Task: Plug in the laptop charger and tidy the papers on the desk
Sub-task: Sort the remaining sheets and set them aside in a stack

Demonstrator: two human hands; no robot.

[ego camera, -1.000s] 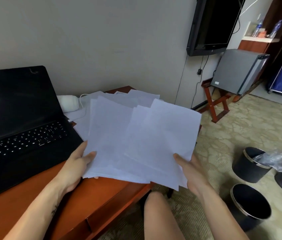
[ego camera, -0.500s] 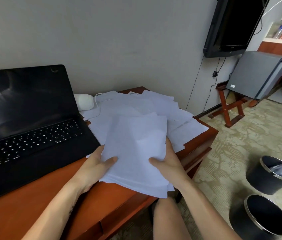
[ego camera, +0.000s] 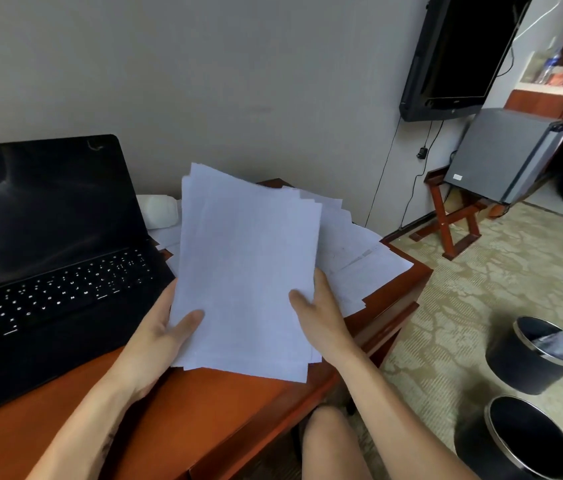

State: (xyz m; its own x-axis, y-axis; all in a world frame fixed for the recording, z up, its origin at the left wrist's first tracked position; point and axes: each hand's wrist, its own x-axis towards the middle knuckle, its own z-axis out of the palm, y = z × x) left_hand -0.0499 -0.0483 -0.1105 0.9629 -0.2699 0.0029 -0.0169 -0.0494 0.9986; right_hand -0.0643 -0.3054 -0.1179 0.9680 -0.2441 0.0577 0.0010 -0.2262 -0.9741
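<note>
Laptop stood open at left, white charger brick just beside its right edge. Both the left hand and right hand gripped a lower side edge of the white paper stack, thumbs on top, its long axis pointing away from the person. Loose sheets lay fanned on the desk beyond, nearest the right hand.

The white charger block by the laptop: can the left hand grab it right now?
Probably not yet. The left hand grips the paper stack together with the right hand, and that stack partly covers the white charger block. Putting the stack down should free it.
</note>
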